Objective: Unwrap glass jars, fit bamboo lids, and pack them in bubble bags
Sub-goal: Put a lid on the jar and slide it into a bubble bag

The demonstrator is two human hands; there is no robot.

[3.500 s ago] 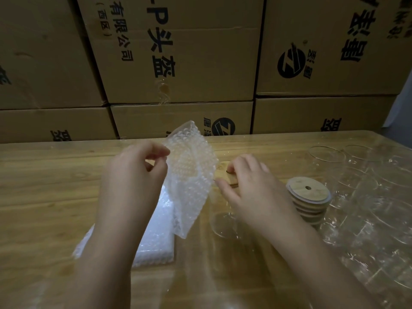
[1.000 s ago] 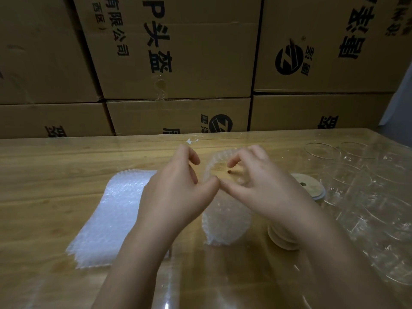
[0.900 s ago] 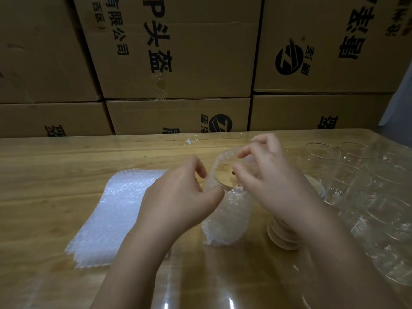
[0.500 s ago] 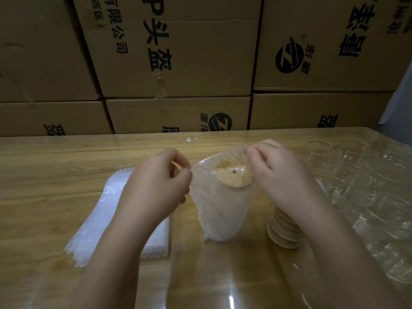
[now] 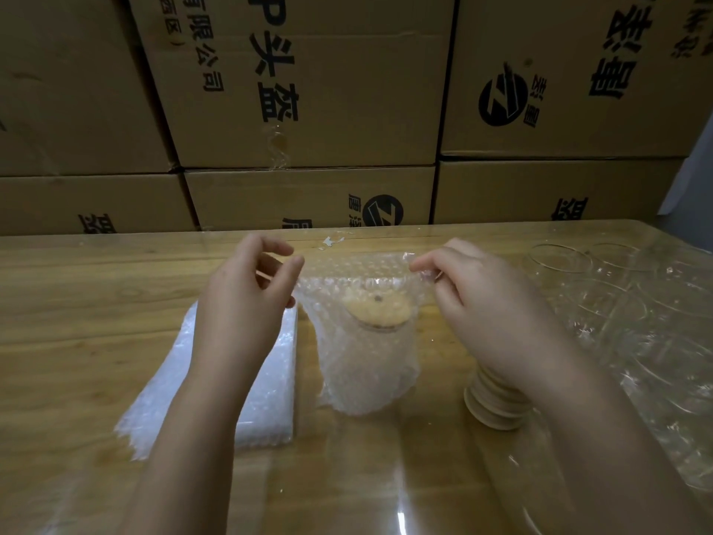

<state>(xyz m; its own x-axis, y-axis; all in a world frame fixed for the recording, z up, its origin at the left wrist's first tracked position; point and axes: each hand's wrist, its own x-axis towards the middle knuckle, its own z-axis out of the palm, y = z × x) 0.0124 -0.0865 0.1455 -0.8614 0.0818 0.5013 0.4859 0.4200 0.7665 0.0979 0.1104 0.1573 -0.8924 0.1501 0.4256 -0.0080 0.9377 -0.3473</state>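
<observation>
Bubble bag [image 5: 366,357] stands upright at table [image 5: 77,303] centre, clear and bumpy. The glass jar inside is barely visible; its round bamboo lid [image 5: 378,312], with a small hole, shows through the wrap. Bag mouth is pulled flat and wide. Left hand [image 5: 243,299] pinches its left top corner, right hand [image 5: 490,303] pinches the right. Flat stack of bubble bags [image 5: 266,395] just left. Stack of bamboo lids [image 5: 495,403] right, under the right wrist. Empty glass jars [image 5: 617,303] cluster far right. Cardboard boxes [image 5: 308,90] behind.

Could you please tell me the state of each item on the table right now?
Bubble bag: upright, mouth stretched sideways.
Jar: inside bag, bamboo lid fitted.
Spare lids: stacked.
Flat bags: piled.
Other jars: unlidded.
Left hand: pinches bag.
Right hand: pinches bag.
</observation>
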